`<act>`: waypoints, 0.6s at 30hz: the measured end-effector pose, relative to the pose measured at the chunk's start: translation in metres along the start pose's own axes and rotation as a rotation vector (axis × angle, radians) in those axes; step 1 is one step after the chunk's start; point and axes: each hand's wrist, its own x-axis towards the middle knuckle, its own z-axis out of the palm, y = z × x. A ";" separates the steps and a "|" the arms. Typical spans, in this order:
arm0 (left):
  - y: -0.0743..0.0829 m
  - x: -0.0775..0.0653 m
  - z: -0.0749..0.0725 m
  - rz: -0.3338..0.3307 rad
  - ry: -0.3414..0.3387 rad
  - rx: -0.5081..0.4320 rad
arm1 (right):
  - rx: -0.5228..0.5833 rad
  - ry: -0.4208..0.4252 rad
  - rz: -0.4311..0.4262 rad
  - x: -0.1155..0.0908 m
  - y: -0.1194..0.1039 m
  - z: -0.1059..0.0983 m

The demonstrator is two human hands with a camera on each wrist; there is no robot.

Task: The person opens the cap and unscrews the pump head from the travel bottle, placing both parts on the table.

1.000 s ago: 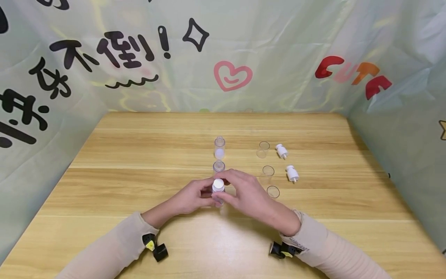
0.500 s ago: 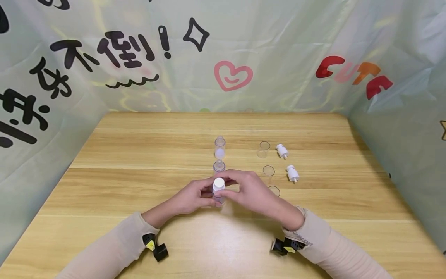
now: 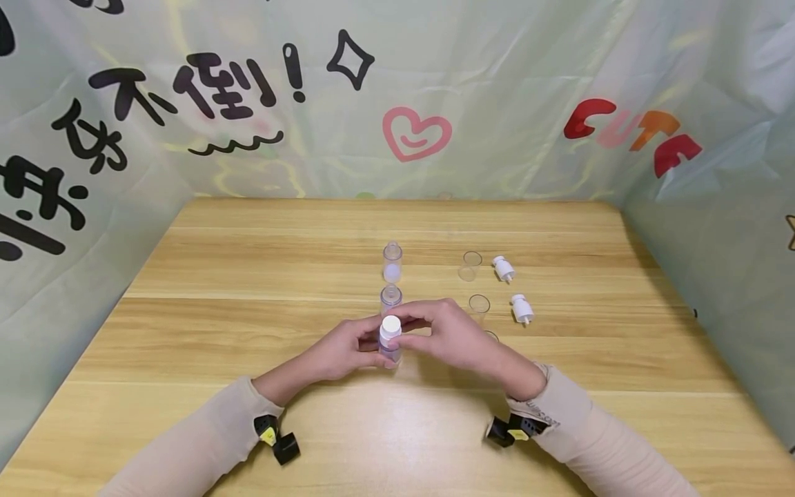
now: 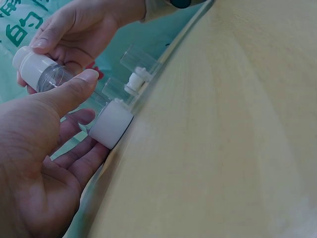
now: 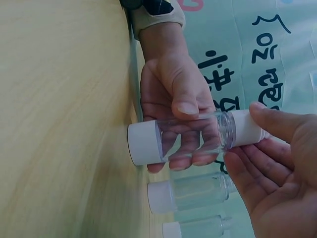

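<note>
A clear bottle with a white base stands upright near the middle of the table. My left hand grips its body from the left, thumb in front and fingers behind. On the bottle's neck sits a white pump head, which my right hand pinches between thumb and fingers. The pump's flat white top faces up in the head view. From the left wrist, the right hand shows around the pump, above the left thumb. Whether the thread is engaged I cannot tell.
Two more clear bottles, one nearer and one farther, line up behind. To the right are clear covers, the closest mostly hidden by my right hand, and two white pump heads. A printed curtain encloses the table.
My right hand and forearm have shifted slightly up and right, the fingers turning about the pump head. The closest clear cover is now more hidden. My left hand and the bottle stay put.
</note>
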 end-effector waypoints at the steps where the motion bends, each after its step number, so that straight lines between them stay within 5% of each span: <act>1: 0.000 0.000 0.000 0.000 -0.001 -0.002 | 0.007 -0.008 0.003 0.000 0.000 -0.001; 18: 0.000 0.000 0.000 -0.002 -0.008 0.004 | 0.055 -0.064 0.010 0.000 0.003 -0.005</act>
